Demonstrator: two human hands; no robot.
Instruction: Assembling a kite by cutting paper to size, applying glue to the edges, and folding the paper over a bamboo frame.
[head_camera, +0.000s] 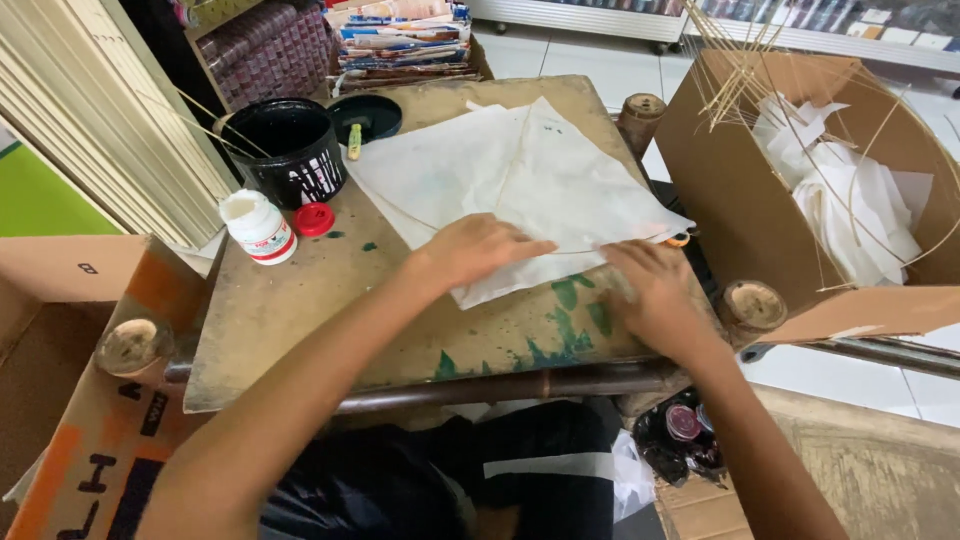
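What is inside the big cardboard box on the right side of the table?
The cardboard box holds crumpled white paper sheets and thin bamboo sticks leaning out of it. The bottom of the box is covered by the paper.

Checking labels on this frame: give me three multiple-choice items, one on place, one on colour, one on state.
1. Where does the white glue bottle stand?
A. left of the paper
B. inside the cardboard box
C. on the floor

2. What colour is the loose cap beside it?
A. blue
B. red
C. yellow

3. How are the hands?
A. both lifted
B. both flat on the paper
C. one holding scissors

A: it stands left of the white paper, by the black tub.
B: the cap is red.
B: left hand and right hand press the paper.
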